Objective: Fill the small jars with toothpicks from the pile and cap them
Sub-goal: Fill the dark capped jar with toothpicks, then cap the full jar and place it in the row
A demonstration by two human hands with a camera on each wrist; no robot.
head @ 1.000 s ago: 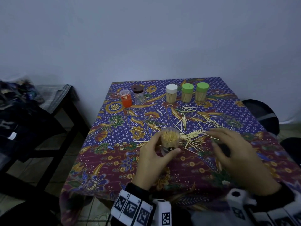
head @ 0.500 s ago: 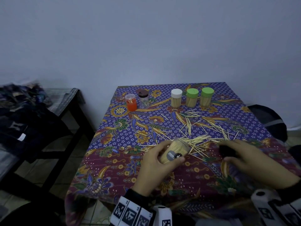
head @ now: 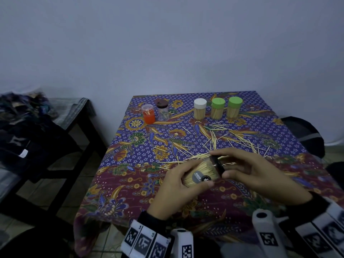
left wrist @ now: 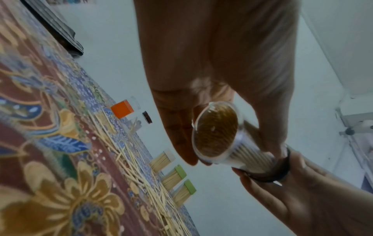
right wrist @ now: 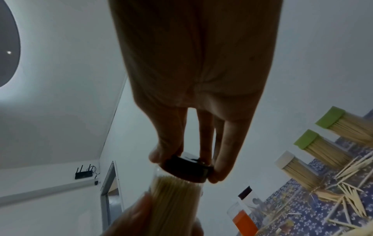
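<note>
Left hand: fingers and thumb curled round the body of one clear jar, packed full of toothpicks, tilted on its side above the tablecloth near the front edge.

Right hand: fingertips and thumb pinching one dark cap, which sits at the mouth of the held jar. Whether the cap is fully seated cannot be told.

Capped jars full of toothpicks, along the far edge, right part: three. One white-capped jar; two green-capped jars, one just beside the white one, the other nearest the far right corner.

Other jars, far edge, left part: two. One orange jar with a clear top, a few toothpicks showing in it; one clear jar with a dark brown cap just beside it, contents unclear.

Loose toothpicks: one scattered pile across the middle and right of the tablecloth, between the capped row and the hands; too many to count.

Side table: one, dark, left of the tablecloth, with dark cloth heaped on it.
</note>
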